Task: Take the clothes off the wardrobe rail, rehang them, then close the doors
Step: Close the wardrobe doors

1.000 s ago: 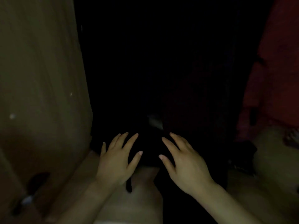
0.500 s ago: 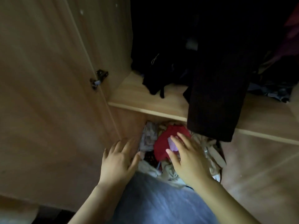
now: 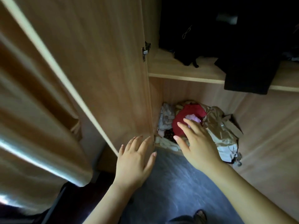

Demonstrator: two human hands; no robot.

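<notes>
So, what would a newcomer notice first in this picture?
First, two spread hands in the middle: the left hand by the open wardrobe door, the right hand over a red garment on the clothes heap at the wardrobe's bottom. Next, a black garment drooping over the shelf edge, upper right.

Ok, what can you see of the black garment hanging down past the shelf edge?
The black garment is plain, matte, dark cloth, too dim to show seams or its type. It hangs from above the frame, on the right inside the open wardrobe. Its straight lower hem drops in front of the wooden shelf, hiding a stretch of the front edge. Neither the left hand nor the right hand touches it.
</notes>
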